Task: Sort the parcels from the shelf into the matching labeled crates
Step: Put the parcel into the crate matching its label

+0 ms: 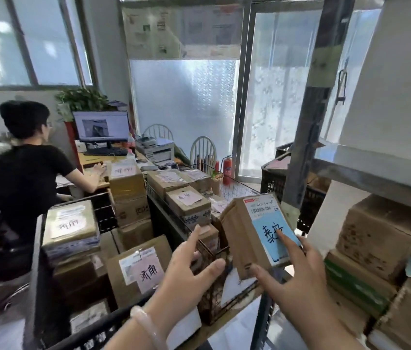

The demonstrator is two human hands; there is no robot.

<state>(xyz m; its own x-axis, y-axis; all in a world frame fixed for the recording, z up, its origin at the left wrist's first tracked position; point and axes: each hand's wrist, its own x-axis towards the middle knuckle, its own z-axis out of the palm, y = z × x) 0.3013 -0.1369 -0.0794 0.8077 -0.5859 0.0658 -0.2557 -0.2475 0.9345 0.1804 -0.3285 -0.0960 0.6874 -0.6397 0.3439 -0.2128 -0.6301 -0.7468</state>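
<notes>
My right hand (pixel 292 279) holds a small brown parcel (pixel 244 238) with a blue handwritten label, thumb under its lower corner and forefinger on the label. The parcel is tilted, lifted above a brown wire crate (pixel 212 296). My left hand (pixel 186 269) hovers just left of the parcel, fingers spread and holding nothing. A black crate (pixel 37 274) at lower left contains parcels with pink and white handwritten labels, one of them (pixel 141 269) just left of my left hand. Behind it, a wire basket (pixel 237 190) carries more labelled parcels. The metal shelf (pixel 366 178) on the right keeps several cardboard boxes.
A person in black sits at a desk on the left with a monitor (pixel 102 127). A dark shelf post (pixel 305 152) rises right behind the parcel. Black plastic crates (pixel 272 183), chairs and a red extinguisher (pixel 227 168) stand by the glass door.
</notes>
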